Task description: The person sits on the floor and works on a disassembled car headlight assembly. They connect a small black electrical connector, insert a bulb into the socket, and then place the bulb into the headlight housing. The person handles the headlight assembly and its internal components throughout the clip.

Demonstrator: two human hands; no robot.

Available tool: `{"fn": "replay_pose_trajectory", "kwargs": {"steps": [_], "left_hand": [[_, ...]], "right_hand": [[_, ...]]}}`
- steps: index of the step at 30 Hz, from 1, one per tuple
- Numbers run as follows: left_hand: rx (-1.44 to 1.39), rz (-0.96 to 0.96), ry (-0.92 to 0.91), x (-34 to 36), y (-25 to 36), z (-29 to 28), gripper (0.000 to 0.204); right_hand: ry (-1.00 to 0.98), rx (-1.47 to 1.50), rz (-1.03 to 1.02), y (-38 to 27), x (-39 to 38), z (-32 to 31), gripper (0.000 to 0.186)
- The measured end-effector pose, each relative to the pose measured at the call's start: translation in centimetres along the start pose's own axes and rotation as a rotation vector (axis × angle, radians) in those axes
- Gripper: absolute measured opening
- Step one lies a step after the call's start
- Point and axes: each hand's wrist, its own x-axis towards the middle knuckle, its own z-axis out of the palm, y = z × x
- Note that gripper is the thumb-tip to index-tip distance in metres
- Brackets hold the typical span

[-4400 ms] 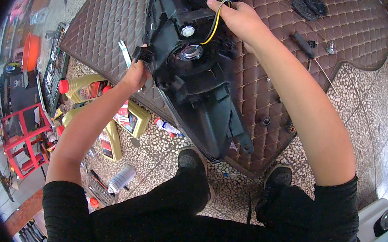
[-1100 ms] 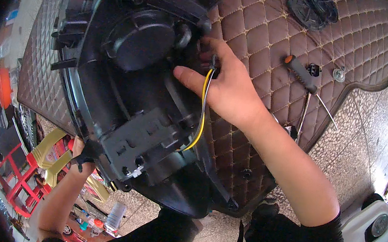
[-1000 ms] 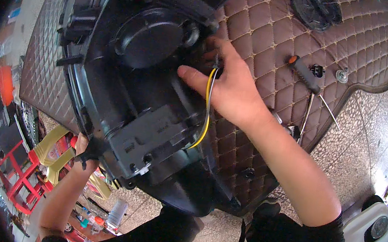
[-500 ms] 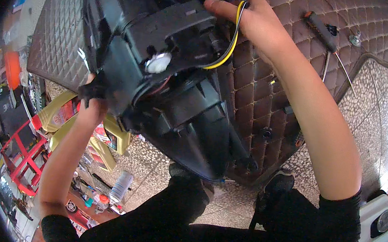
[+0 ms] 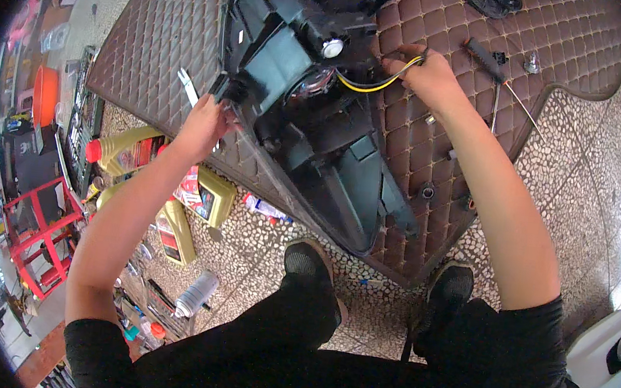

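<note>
A large black headlight housing (image 5: 271, 67) with a clear lens edge lies across the brown quilted mat (image 5: 452, 26), its back facing up. My left hand (image 5: 207, 125) is closed on the housing's left edge. Beside those fingers is a slim silvery tool (image 5: 186, 86), partly hidden. A yellow, black and white wire lead (image 5: 372, 89) runs from a round opening in the housing to my right hand (image 5: 429, 77), whose fingers pinch its end. Just above that opening sits a round white cap (image 5: 332, 48).
A screwdriver (image 5: 487, 59) and a small bulb (image 5: 531, 62) lie right of my right hand. Gold oil bottles (image 5: 215, 194), a spray can (image 5: 197, 294) and a red frame (image 5: 37, 239) stand at the left. A white panel (image 5: 606, 354) is at the lower right.
The housing has dropped away from me and turned, exposing more of its back. My right hand has come off its upper edge and moved the wire lead out to the right.
</note>
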Motion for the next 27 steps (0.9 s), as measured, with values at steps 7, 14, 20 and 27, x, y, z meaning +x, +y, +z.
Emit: {"fn": "replay_pose_trajectory", "kwargs": {"steps": [7,14,20,27], "left_hand": [[0.13,-0.012,-0.144,-1.2,1.1,-0.2,0.057],[0.166,-0.009,-0.16,-2.7,2.3,0.3,0.073],[0.189,0.003,-0.069,-3.1,2.2,0.1,0.078],[0.226,-0.022,-0.109,-3.4,2.2,0.1,0.079]], "right_hand": [[0.127,-0.116,0.067,0.0,-1.9,-1.1,0.058],[0.267,-0.434,-0.134,-1.3,-4.4,-1.9,0.048],[0.542,-0.512,-0.621,-3.1,-9.6,1.5,0.04],[0.335,-0.277,-0.452,-5.8,-12.7,7.6,0.014]]}}
